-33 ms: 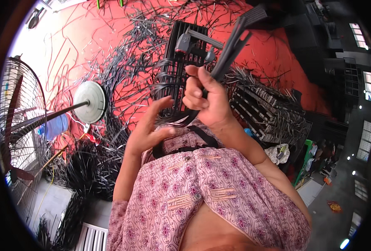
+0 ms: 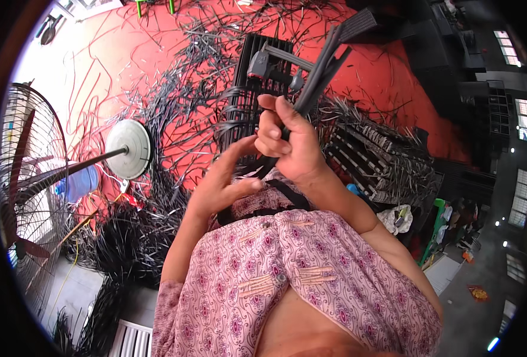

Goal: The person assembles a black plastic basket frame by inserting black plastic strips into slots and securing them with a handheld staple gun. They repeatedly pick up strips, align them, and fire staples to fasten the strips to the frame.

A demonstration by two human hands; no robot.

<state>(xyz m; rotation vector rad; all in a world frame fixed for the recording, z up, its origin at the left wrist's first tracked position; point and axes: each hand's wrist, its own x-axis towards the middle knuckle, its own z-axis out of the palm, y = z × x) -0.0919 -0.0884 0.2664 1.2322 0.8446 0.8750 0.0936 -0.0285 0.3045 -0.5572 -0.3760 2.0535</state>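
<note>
A bundle of flat black plastic strips [image 2: 322,76] is held in my right hand [image 2: 293,140], which is closed round it in front of my chest. The strips rise up and to the right above the fist, and their lower ends hang below it. My left hand [image 2: 222,187] is just left of the fist, thumb and fingers apart, its fingertips close to the right hand and the hanging ends. Whether it touches them I cannot tell. Beyond my hands lies a black slatted frame [image 2: 253,49] with strips looped along its side, and a grey clamp-like tool [image 2: 259,64] is on it.
Loose strips [image 2: 174,107] litter the red floor [image 2: 106,65]. A fan with a round base [image 2: 128,156] stands at left, beside a blue water bottle [image 2: 78,181]. Stacked dark panels with strip ends [image 2: 370,146] lie at right, near a white cloth [image 2: 396,219].
My left hand has moved right and slightly up, closer to the right fist. The right hand has shifted a little left, still gripping the strips.
</note>
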